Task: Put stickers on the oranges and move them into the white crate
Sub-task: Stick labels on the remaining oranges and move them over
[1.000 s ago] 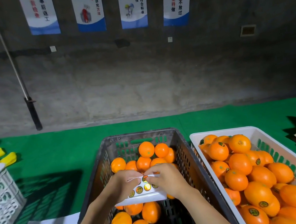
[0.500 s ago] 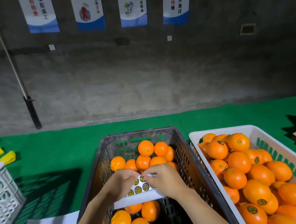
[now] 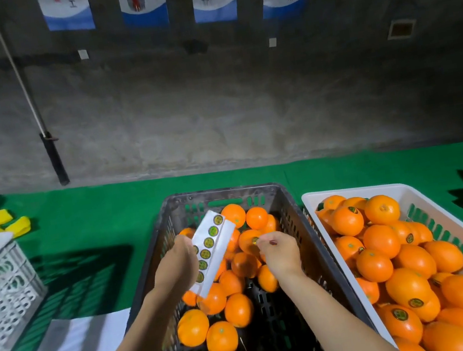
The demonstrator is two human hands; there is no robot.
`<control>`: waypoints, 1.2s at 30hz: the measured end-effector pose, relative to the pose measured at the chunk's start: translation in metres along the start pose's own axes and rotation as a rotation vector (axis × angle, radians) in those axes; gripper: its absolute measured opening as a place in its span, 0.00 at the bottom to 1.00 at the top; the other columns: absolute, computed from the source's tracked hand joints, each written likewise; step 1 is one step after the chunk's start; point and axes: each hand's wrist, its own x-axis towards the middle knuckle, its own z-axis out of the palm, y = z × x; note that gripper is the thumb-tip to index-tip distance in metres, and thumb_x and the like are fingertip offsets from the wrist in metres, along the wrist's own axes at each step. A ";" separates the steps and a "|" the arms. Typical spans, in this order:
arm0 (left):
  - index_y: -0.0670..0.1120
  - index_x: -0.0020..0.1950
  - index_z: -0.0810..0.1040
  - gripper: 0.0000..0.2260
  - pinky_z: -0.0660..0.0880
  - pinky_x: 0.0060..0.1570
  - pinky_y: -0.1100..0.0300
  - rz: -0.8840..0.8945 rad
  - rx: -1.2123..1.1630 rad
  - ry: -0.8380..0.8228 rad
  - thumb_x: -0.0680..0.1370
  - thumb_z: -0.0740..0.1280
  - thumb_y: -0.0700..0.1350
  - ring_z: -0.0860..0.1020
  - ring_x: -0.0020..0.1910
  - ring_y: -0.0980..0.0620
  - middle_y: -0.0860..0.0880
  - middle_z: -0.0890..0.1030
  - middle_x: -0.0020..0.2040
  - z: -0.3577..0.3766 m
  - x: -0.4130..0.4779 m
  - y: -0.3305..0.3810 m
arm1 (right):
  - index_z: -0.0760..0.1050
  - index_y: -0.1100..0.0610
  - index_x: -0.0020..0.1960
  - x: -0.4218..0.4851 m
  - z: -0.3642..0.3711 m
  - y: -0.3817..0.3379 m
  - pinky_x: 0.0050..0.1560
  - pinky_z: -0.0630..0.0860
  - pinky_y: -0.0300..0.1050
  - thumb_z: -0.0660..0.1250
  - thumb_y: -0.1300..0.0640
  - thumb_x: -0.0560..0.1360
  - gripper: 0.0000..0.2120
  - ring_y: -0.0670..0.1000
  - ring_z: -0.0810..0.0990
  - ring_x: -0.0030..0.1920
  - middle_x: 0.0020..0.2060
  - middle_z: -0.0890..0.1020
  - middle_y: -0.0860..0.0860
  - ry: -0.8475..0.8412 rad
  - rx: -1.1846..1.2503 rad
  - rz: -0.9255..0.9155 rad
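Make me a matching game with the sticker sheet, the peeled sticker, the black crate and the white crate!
Things:
1. sticker sheet
2. peeled sticker
3. black crate
4. white crate

Places:
A. right of the other crate, piled with oranges
B. held in the left hand
C. under both hands
D. pinched by the right hand

Pairs: 1-B, 2-D, 3-C, 4-A

Oranges [image 3: 239, 310] bright orange — sticker sheet [image 3: 212, 249] white, green-gold dots; black crate [image 3: 299, 225]; white crate [image 3: 402, 189]; green table [image 3: 104, 222].

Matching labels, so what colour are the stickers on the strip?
Green with a yellow-gold rim, on the white sticker strip in the head view.
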 end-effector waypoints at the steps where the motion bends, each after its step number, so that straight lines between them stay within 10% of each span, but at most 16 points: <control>1: 0.53 0.41 0.62 0.29 0.55 0.34 0.61 -0.011 -0.016 0.051 0.66 0.38 0.20 0.59 0.37 0.59 0.59 0.62 0.39 -0.004 0.002 0.002 | 0.80 0.54 0.41 0.000 0.003 0.005 0.41 0.74 0.41 0.69 0.60 0.78 0.07 0.50 0.81 0.40 0.40 0.84 0.52 -0.046 0.017 0.047; 5: 0.53 0.44 0.61 0.12 0.66 0.34 0.58 -0.391 -0.902 0.149 0.82 0.47 0.38 0.71 0.35 0.53 0.53 0.65 0.35 -0.005 0.004 0.009 | 0.82 0.53 0.37 -0.002 0.018 0.027 0.39 0.78 0.42 0.72 0.63 0.74 0.09 0.50 0.82 0.37 0.38 0.84 0.50 -0.269 -0.143 0.071; 21: 0.46 0.50 0.63 0.06 0.63 0.24 0.62 -0.262 -0.603 0.080 0.84 0.56 0.46 0.74 0.31 0.54 0.49 0.75 0.39 0.006 0.020 0.009 | 0.78 0.59 0.53 0.001 0.040 0.076 0.21 0.66 0.37 0.68 0.62 0.79 0.03 0.51 0.82 0.31 0.33 0.84 0.54 -0.566 -0.362 0.417; 27: 0.47 0.48 0.62 0.07 0.67 0.24 0.63 -0.257 -0.579 0.071 0.84 0.57 0.46 0.75 0.30 0.55 0.51 0.74 0.38 0.011 0.024 0.010 | 0.75 0.59 0.53 0.009 0.045 0.091 0.40 0.83 0.50 0.70 0.63 0.77 0.06 0.52 0.78 0.28 0.33 0.83 0.57 -0.572 -0.360 0.296; 36: 0.46 0.50 0.61 0.05 0.62 0.25 0.62 -0.223 -0.568 0.045 0.84 0.55 0.45 0.71 0.30 0.54 0.51 0.71 0.35 0.010 0.022 0.012 | 0.74 0.53 0.66 0.015 0.042 0.096 0.43 0.78 0.44 0.72 0.47 0.76 0.22 0.48 0.80 0.36 0.45 0.82 0.52 -0.624 -0.491 0.393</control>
